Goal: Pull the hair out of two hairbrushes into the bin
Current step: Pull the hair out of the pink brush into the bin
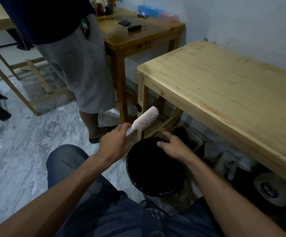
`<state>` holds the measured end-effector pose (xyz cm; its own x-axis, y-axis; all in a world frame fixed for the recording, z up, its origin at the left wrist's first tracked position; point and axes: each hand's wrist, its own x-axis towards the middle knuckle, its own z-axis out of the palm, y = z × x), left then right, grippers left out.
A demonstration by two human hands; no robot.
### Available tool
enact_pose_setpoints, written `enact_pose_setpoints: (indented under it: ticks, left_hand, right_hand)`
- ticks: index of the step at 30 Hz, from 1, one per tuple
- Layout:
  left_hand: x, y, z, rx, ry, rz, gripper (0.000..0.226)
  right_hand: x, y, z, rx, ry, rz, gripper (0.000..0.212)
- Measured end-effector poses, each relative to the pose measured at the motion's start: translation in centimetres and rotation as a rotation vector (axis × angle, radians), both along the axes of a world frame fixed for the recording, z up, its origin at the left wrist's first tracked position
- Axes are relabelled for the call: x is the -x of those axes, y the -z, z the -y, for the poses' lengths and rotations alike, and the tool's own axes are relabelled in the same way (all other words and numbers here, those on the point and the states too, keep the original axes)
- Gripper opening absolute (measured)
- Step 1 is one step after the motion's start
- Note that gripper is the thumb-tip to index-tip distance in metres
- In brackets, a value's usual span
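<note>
A pale pink hairbrush [144,119] is gripped by its handle in my left hand [115,141], its bristles facing right and down, just above the far left rim of the bin. The bin [156,178] is round, lined with a black bag, and stands on the floor between my knees. My right hand [174,145] hovers over the bin's far rim with fingers apart and slightly curled; I cannot see hair in it. A dark brush-like object [135,28] lies on the brown table at the back.
A light wooden table [224,86] stands to the right, with a basket [188,137] and containers beneath it. A darker wooden table [138,36] is behind. A person in grey shorts [80,69] stands close, left of that table. The floor is marbled tile.
</note>
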<state>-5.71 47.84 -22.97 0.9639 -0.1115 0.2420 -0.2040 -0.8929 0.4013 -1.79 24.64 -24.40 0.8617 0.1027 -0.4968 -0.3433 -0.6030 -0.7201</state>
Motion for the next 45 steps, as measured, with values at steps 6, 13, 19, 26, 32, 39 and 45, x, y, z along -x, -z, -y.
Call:
enact_pose_setpoints:
  ticks: [6, 13, 19, 26, 32, 39, 45]
  left_hand:
    - [0.5, 0.0, 0.8, 0.039, 0.108, -0.019, 0.033]
    - [0.1, -0.6, 0.2, 0.110, 0.015, -0.024, 0.030]
    - [1.3, -2.6, 0.1, 0.288, 0.002, 0.006, 0.031]
    - [0.7, -7.2, 1.2, 0.373, 0.018, 0.112, 0.021]
    - [-1.9, -11.6, 4.4, 0.450, 0.115, 0.134, 0.028]
    - [-6.6, -14.5, 12.6, 0.424, 0.190, 0.221, 0.032]
    - [-11.1, -15.5, 19.6, 0.308, 0.245, 0.178, 0.030]
  right_hand:
    - [-0.6, -0.7, -0.9, -0.461, 0.062, 0.058, 0.038]
    - [-0.1, -1.4, -0.3, -0.336, 0.111, 0.221, 0.010]
    - [0.6, -5.0, -1.7, -0.229, -0.042, 0.264, 0.043]
    - [-1.5, -11.2, -4.4, -0.633, 0.138, 0.387, 0.024]
    - [-3.2, -16.0, -1.4, -0.680, 0.317, 0.463, 0.030]
    - [-6.0, -20.6, 7.5, -0.632, 0.579, 0.565, 0.042]
    - [-9.7, -20.7, 15.0, -0.512, 0.659, 0.551, 0.024]
